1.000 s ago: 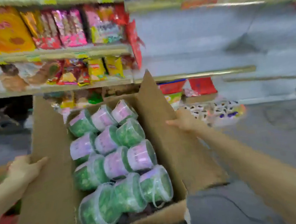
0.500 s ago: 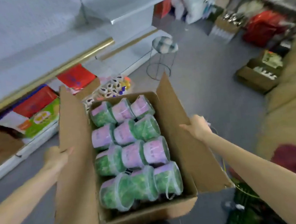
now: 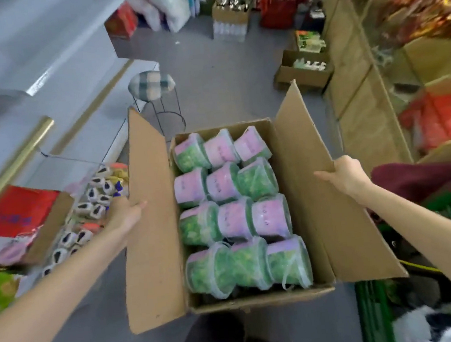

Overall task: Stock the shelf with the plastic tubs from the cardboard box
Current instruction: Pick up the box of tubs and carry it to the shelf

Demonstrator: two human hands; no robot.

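An open cardboard box (image 3: 261, 299) hangs in front of me above the grey floor. Several clear plastic tubs (image 3: 233, 211) with green contents and pink-purple labels lie packed in rows inside it. My left hand (image 3: 125, 212) grips the outer edge of the left flap, thumb on top. My right hand (image 3: 343, 174) grips the outer edge of the right flap. A white shelf unit with gold trim (image 3: 31, 87) stands to the left, its lower boards mostly bare.
A stool with a checked cushion (image 3: 153, 86) stands just beyond the box. Red packs (image 3: 16, 211) and small black-and-white packets (image 3: 90, 208) sit at the shelf's foot, left. Boxes of goods (image 3: 303, 75) line the right; a green basket (image 3: 375, 310) is near right.
My view has swung right, away from the stocked snack shelves toward the aisle floor. The box came with it, and both hands kept hold of the flaps.
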